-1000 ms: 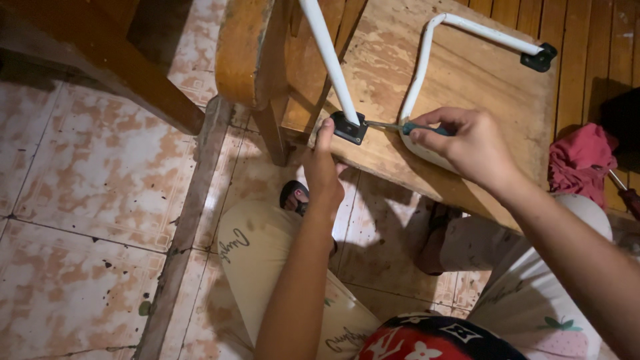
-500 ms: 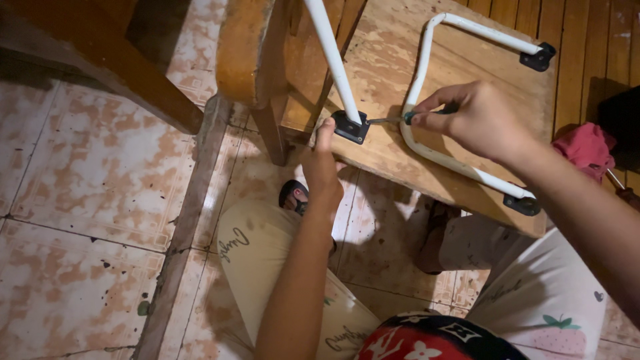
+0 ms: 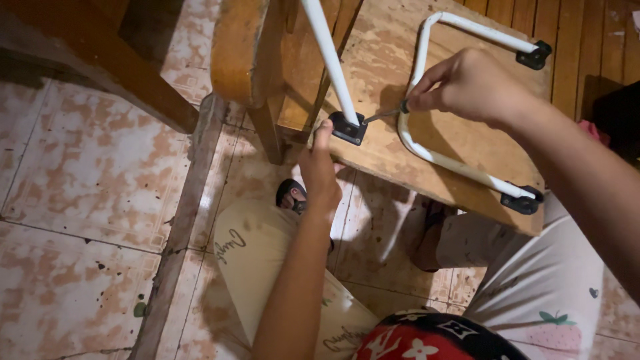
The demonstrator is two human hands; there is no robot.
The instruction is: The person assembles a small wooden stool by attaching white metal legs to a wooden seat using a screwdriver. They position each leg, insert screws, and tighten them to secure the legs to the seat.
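A wooden board [image 3: 380,153] lies across my lap with a white bent metal tube [image 3: 433,157] fixed on it by black end brackets [image 3: 522,201]. A second white tube [image 3: 327,60] ends in a black bracket [image 3: 349,128] near the board's left edge. My left hand [image 3: 319,170] reaches up from below and touches the board's edge right under that bracket. My right hand [image 3: 467,87] is closed on a screwdriver [image 3: 383,115] whose thin metal shaft points at the bracket.
A wooden chair leg [image 3: 243,60] and frame stand at the top. A dark wooden beam [image 3: 100,67] crosses the upper left. A wooden strip [image 3: 180,227] runs along the stained tile floor [image 3: 73,180]. My feet in sandals [image 3: 291,195] are under the board.
The view has shifted, so the board and tubes sit higher and more to the right. My right hand has risen slightly with the screwdriver. My left hand stays under the bracket.
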